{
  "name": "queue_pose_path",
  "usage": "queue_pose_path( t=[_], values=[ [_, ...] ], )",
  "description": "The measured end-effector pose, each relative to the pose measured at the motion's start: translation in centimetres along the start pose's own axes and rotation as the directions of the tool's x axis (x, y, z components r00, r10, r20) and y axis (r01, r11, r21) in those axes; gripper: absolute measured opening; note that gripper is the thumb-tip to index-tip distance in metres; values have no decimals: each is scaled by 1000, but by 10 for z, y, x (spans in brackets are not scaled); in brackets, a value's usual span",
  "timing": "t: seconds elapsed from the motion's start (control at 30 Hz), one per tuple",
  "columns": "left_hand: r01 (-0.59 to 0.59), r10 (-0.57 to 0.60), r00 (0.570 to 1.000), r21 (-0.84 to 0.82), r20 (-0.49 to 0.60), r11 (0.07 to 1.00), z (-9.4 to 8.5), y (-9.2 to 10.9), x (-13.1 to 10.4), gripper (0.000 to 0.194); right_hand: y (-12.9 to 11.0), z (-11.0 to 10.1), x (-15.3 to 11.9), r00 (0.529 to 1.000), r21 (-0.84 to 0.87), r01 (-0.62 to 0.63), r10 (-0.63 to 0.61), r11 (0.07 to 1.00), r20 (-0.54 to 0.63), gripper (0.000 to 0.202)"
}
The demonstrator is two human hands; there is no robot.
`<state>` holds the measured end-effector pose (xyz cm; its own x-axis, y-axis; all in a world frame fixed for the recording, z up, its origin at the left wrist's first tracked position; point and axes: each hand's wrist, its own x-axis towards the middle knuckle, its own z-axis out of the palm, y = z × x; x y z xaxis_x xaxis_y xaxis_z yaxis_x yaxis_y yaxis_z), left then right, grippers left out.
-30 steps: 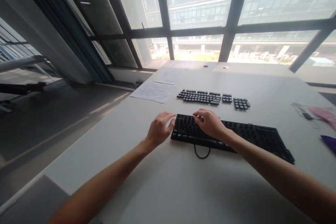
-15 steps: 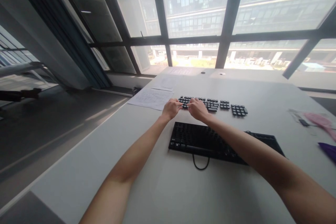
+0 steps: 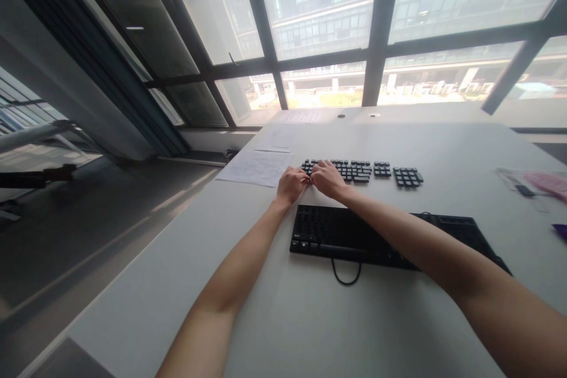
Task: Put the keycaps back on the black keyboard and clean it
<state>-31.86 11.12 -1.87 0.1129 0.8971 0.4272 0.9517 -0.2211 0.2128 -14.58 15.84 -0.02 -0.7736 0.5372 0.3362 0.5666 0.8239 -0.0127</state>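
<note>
Loose black keycaps lie on the white desk in keyboard order, grouped in separate blocks. At the left end of the largest block, my left hand has its fingers bent together, the tips touching the front-left keycaps. My right hand is close beside it, fingers curled down over the same corner and covering some keycaps. The two hands' fingertips nearly meet; anything between them is too small to make out. Nearer to me lies a black keyboard base, partly under my right forearm, with a cable loop at its front edge.
Printed paper sheets lie left of the keycaps. A clear bag with a pink item and a purple object are at the right. The white desk ends at its left edge above the floor. Large windows stand behind.
My right hand has shifted slightly left, closer to my left hand at the front-left keycaps. The view has turned a little. The keyboard base stays on the desk.
</note>
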Motion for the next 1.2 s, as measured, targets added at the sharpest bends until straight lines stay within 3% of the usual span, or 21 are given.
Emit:
queue_pose_path(
  t=[0.3, 0.47, 0.6, 0.77, 0.87, 1.2],
  values=[
    [36, -41, 998, -102, -39, 994, -9, -2, -2, 5, -9, -8, 1, 999, 98, -39, 41, 994, -10, 16],
    [107, -123, 991, -225, -60, 968, -35, 18, -26, 13, -17, -30, -36, 971, 372, -159, 213, 915, -111, 9],
    [218, -184, 976, -499, 117, 839, -62, 50, -69, 20, -31, -49, -90, 949, 595, -220, 312, 773, -54, 3],
    [293, -114, 946, -647, 305, 704, -78, 83, -109, 19, -53, -54, -139, 955, 721, -232, 296, 653, 39, 4],
    [258, -61, 946, -629, 317, 733, -77, 88, -116, 13, -61, -51, -148, 953, 723, -236, 300, 649, 43, 6],
    [82, 39, 977, -532, 212, 843, -73, 88, -121, 9, -63, -48, -153, 961, 706, -192, 275, 682, -4, 12]
  ],
)
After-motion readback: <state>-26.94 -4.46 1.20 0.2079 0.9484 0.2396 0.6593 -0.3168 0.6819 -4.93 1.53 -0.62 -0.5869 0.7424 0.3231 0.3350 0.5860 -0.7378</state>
